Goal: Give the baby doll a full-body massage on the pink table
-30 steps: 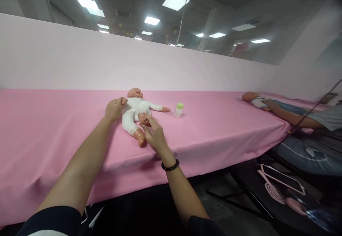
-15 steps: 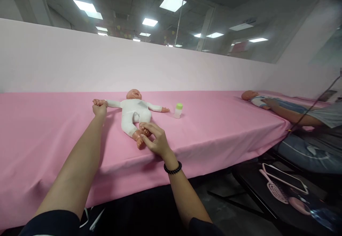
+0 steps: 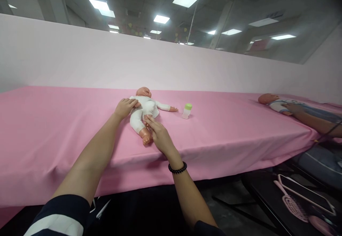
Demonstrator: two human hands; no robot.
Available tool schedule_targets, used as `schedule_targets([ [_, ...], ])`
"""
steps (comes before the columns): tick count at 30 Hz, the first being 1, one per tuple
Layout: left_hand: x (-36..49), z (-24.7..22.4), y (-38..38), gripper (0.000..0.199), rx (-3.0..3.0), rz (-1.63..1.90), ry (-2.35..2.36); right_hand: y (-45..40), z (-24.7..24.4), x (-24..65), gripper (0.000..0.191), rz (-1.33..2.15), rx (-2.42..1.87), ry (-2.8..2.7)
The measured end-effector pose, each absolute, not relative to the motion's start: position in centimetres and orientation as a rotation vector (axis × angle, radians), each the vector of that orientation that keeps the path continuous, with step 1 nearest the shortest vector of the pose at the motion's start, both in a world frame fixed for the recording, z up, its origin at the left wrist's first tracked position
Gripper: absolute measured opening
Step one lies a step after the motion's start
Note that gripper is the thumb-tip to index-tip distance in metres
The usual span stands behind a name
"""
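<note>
Left hand (image 3: 124,108) has swung inward, knuckles up, touching the doll (image 3: 145,103)

Bottle (image 3: 186,112): is standing on the pink surface (image 3: 227,122)
Second doll (image 3: 267,98): is lying far right
Hairbrush (image 3: 294,205): is lying near right, beside a phone (image 3: 306,192)

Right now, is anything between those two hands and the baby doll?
Nothing visible. The left hand meets the doll at one of its hands, near its chest; the right hand is on a foot. The green-capped bottle stands apart, off to the right.
</note>
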State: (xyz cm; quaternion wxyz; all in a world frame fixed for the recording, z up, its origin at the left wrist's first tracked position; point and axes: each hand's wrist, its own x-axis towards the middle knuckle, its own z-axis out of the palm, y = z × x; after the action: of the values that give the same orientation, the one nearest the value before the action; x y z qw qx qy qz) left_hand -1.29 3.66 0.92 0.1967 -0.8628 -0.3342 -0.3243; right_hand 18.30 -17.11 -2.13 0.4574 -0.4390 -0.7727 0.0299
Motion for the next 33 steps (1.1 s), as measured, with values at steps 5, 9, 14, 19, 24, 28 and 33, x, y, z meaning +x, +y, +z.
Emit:
schedule_targets([
  [5, -2.2, 0.6, 4.4, 0.032, -2.316, -1.355, -1.405, -18.2, -2.0, 18.2, 0.037, -0.159, -0.949, -1.578],
  [9, -3.3, 0.8, 5.6, 0.037, -1.970, -1.995, -1.937, -18.9, -1.9, 18.3, 0.028, -0.203, -0.905, -1.359],
  [14, -4.7, 1.1, 6.3, 0.034, -1.594, -2.399, -2.241, -18.8, -1.6, 18.3, 0.026, -0.171, -0.984, -1.370],
  [19, -3.3, 1.7, 5.0, 0.039, -1.750, -2.320, -1.948, -18.0, -1.6, 18.3, 0.035, -0.191, -0.904, -1.530],
  [24, -0.7, 1.6, 3.3, 0.030, -2.388, -1.573, -1.186, -16.7, -2.6, 18.5, 0.051, -0.106, -0.975, -1.766],
  [28, 0.3, 0.8, 3.1, 0.029, -2.541, -1.051, -0.881, -16.1, -2.9, 18.5, 0.054, -0.037, -1.014, -1.792],
  [33, 0.1, 0.8, 2.9, 0.032, -2.466, -1.178, -1.079, -16.9, -2.2, 18.2, 0.048, -0.103, -0.988, -1.728],
])
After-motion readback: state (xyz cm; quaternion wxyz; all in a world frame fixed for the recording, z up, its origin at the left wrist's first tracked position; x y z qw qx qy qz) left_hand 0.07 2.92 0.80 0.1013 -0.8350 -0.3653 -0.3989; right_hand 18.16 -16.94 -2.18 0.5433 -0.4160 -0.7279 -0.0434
